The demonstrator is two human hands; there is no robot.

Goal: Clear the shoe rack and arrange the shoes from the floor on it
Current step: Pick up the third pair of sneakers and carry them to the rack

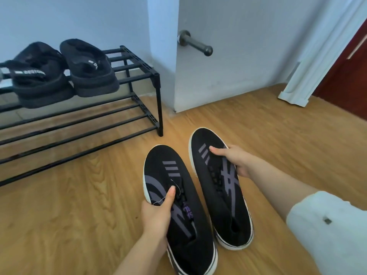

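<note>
Two black sneakers with purple stripes and white soles are above the wooden floor in front of me. My left hand (pixel 156 213) grips the left sneaker (pixel 168 175) at its side, thumb on the laces. My right hand (pixel 236 159) grips the right sneaker (pixel 224 195) from its right side, thumb on top. The black metal shoe rack (pixel 139 108) stands to the left against the wall. A pair of black fuzzy sandals (pixel 65 72) rests on its top shelf. The lower shelf's visible part holds nothing.
A grey-white door (pixel 238 66) with a metal handle (pixel 195 45) stands open behind the sneakers. White door trim (pixel 309 72) and a dark red door (pixel 349 80) are at the right. Wooden floor (pixel 79 215) spreads around me.
</note>
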